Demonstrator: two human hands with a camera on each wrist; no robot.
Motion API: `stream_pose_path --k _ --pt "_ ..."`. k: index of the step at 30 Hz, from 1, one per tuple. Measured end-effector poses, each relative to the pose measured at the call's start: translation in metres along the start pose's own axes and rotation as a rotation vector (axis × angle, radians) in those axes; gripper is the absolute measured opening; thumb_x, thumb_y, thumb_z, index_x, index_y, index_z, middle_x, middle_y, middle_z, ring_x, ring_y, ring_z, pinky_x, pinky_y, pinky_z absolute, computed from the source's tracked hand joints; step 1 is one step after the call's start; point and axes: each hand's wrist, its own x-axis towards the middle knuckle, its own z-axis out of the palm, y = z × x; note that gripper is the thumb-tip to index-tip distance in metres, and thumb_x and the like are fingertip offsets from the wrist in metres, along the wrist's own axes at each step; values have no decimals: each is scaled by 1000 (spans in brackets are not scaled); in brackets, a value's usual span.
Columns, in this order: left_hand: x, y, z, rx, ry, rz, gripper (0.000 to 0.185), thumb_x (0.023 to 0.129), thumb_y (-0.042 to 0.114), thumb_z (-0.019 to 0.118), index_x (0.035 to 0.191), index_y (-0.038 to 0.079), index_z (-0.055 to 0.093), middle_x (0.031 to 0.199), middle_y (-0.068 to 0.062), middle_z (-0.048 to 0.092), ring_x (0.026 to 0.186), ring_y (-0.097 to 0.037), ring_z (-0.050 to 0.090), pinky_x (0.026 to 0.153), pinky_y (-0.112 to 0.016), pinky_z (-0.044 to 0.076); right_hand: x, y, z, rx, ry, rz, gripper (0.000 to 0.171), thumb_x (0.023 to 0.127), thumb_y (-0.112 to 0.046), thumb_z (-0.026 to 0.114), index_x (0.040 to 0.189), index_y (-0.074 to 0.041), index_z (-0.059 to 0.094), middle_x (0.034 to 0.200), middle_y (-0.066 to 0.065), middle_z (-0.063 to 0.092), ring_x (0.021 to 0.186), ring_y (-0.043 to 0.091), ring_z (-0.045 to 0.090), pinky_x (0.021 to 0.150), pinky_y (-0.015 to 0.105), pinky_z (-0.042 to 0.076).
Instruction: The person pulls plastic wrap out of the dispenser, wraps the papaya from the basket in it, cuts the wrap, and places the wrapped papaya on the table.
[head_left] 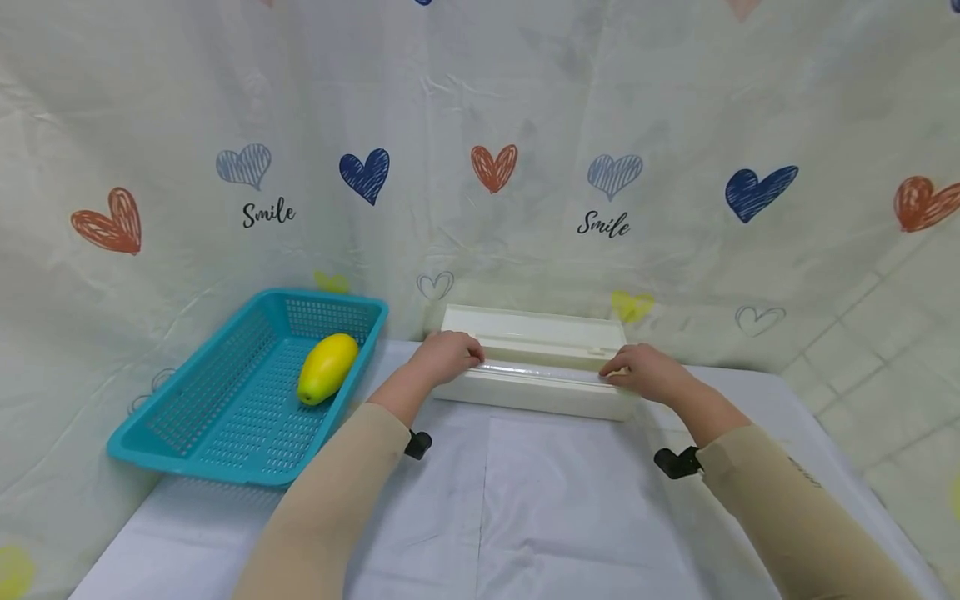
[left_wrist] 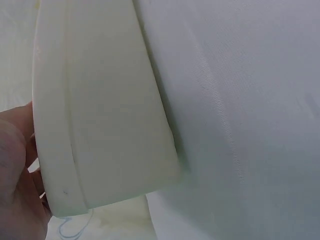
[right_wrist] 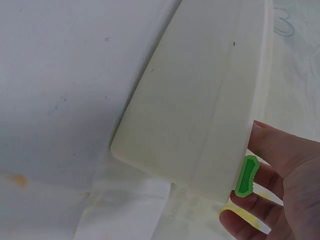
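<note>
White cloth covers the counter point(head_left: 570, 517) across the lower frame of the head view, where two beige sleeves enter from the bottom edge. Beyond the cloth, at centre, lies a long cream plastic cling-film dispenser box point(head_left: 536, 367), set crosswise near the counter's far edge with its lid raised and a clear strip of film point(head_left: 540, 369) showing along the opening. The left hand point(head_left: 446, 357) rests on the box's left end, fingers curled over the top edge; the right hand point(head_left: 648, 372) rests on the right end, fingers bent at the film strip. Whether either hand actually pinches the film cannot be told. In the right wrist view a small green ridged slider point(right_wrist: 246, 176) sits on the box end, just beside the fingers point(right_wrist: 280, 150). The box appears rigid, light and smooth-sided, likely to slide on cloth; the two ends offer the firmest hold, while the film is thin, soft and clingy. At middle left, a teal perforated plastic basket point(head_left: 195, 392) holds a yellow mango point(head_left: 327, 367), well apart from the box. A heart-printed curtain point(head_left: 480, 150) fills the upper frame.
</note>
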Motion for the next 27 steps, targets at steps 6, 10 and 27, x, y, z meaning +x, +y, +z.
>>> stream_pose_path --k 6,10,27 --pt "-2 -2 2 -36 61 -43 15 104 26 53 109 20 66 98 8 67 90 -15 58 97 -40 36 -2 -3 -2 25 9 2 19 95 -15 66 111 -10 76 106 9 66 98 31 61 82 46 51" --pt "-5 -4 1 -135 80 -113 17 107 28 46 113 19 60 101 7 67 87 -18 56 88 -38 44 -3 -4 -2 44 13 8 20 96 -15 66 113 -10 75 108 10 66 100 33 61 82 46 51" --pt "-7 -12 1 -505 167 -166 19 109 27 38 113 14 51 106 2 65 106 -20 60 91 -39 46 -6 -12 1 33 36 48 30 97 -25 65 121 -8 71 120 17 63 113 42 53 91 55 46"
